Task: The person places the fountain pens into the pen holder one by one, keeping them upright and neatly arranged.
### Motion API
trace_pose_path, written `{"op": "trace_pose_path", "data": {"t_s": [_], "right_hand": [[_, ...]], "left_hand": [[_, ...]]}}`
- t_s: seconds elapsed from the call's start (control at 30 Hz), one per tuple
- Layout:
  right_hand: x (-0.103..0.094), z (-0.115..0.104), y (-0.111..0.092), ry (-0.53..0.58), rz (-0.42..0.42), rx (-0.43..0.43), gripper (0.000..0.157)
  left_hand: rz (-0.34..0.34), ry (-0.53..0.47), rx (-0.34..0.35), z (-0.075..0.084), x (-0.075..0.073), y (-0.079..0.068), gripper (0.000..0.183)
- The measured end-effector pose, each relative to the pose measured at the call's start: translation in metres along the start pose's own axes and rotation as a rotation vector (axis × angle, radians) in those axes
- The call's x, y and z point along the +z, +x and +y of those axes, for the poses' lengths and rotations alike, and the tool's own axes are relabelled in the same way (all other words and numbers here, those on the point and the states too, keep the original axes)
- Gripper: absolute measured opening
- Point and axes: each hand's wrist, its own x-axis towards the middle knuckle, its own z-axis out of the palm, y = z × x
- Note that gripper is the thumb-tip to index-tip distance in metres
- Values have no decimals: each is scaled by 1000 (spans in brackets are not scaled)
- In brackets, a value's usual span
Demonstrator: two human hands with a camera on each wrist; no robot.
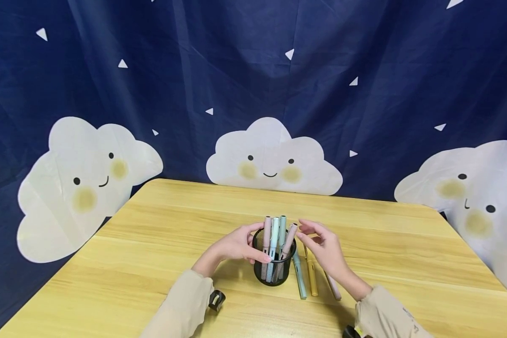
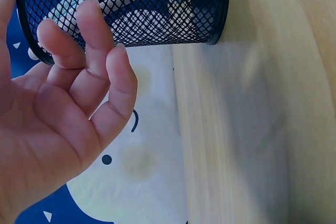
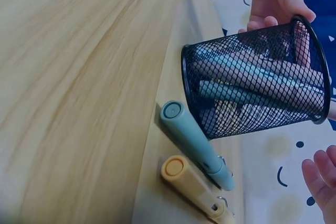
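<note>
Sensibly, the mesh cup (image 3: 252,114) is gripped at its left by the left hand (image 1: 236,244), the thumb laid at the near rim and the other fingers bent about the side. That hold should be kept light but sure, as a cup so loaded could be tipped by a nudge. Upright on the table (image 1: 194,220), between the hands, the cup is filled with four pens: from the left, a mauve pen (image 1: 267,230), a pale blue pen (image 1: 274,237), a green pen (image 1: 282,227) and a leaning pink pen (image 1: 289,239), tilted toward the right hand (image 1: 324,246). If that last one is to be shifted, it would best be pinched near its top and guided along its own lean, so that its neighbours are not dragged. Below the right fingertips lie a teal pen (image 1: 299,277) and a yellow pen (image 1: 311,279). Nothing is held by the right hand; its fingers are loosely bent beside the leaning cap (whether it is brushed cannot be told). Under that hand, a lilac pen (image 1: 333,286) is partly covered; the wrist should be carried high, lest the loose pens be rolled.
</note>
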Motion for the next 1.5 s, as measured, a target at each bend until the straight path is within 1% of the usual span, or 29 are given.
{"op": "trace_pose_path", "data": {"t_s": [0.1,0.27,0.4,0.53,0.67,0.83,1.07,1.13,1.37,1.5], "right_hand": [[-2,-2,-2,-11,0,10,25],[-4,16,-4,-6,-7,22,25],[-7,31,-6,3,-9,8,26],[-10,37,-8,4,-2,-16,25],[-14,40,-10,-10,0,-15,24],[-19,37,-12,-60,-8,-7,24],[-25,17,-13,-103,-9,-3,23],[-27,22,-14,-110,-14,1,23],[-35,52,-18,-135,-39,47,25],[-39,61,-20,-165,-47,45,25]], "left_hand": [[-1,-4,-1,0,0,0,86],[-4,-2,4,-1,0,0,86],[-7,-5,3,-1,0,0,86],[-4,-2,2,-1,0,-1,87],[-3,-3,0,0,1,-1,87],[-4,-10,-4,0,1,-1,88],[0,-5,-9,0,1,-1,88],[2,-4,-11,0,1,-1,88],[1,-7,-11,0,1,-1,87],[0,-5,-8,0,1,-1,87]]}}
